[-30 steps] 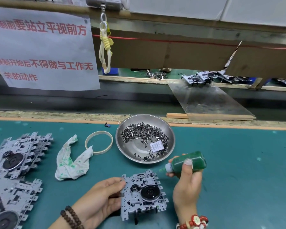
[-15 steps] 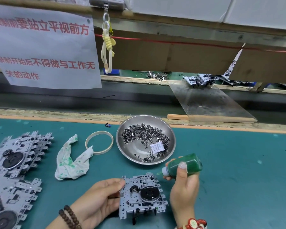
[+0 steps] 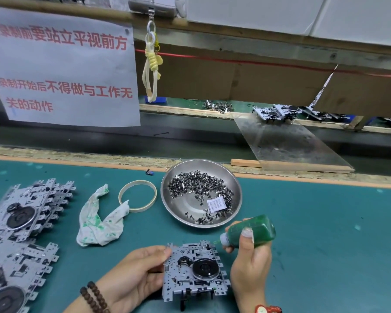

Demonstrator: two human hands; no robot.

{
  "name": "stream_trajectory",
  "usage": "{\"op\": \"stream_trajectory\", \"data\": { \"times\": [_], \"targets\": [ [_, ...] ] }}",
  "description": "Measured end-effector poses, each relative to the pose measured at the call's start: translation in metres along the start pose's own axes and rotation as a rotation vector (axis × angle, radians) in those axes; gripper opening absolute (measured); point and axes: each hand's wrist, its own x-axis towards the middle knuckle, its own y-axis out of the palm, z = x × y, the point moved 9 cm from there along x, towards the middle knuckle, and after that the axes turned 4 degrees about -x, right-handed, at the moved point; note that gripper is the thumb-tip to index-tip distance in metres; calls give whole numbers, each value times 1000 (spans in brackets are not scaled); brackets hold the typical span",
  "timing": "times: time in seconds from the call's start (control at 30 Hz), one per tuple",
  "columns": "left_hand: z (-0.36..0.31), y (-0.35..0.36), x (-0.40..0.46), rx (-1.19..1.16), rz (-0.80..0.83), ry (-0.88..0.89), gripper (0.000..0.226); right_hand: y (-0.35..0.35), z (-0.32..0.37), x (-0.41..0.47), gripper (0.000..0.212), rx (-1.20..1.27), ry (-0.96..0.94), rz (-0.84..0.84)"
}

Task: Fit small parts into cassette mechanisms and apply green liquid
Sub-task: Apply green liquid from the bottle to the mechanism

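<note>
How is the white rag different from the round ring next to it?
The rag is soft, crumpled and spotted green; the ring is stiff, round and plain cream. The rag is solid cloth; the ring is hollow, showing the mat through it. Both lie on the mat, and the rag's corner overlaps the ring.

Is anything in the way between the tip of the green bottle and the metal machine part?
Nothing visible. The small green liquid bottle, gripped by the right hand, points its tip at the top right edge of the silver metal cassette mechanism, with only open air between.

Bright, even light; wide-angle bending at edges.
</note>
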Motion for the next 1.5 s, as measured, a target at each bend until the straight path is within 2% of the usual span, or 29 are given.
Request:
{"op": "stream_trajectory", "data": {
  "times": [0.2, 0.4, 0.73, 1.5],
  "targets": [
    [2, -3, 3, 0, 13, 2, 35, -1, 1, 1, 38, 18, 6, -20],
    [2, -3, 4, -32, 30, 10, 36, 0, -3, 1, 48, 78, 41, -12],
    [1, -3, 5, -41, 25, 19, 36, 1, -7, 1, 55, 31, 68, -1],
    [4, -8, 7, 8, 24, 4, 48, 1, 1, 0, 36, -19, 28, -20]
  ]
}}
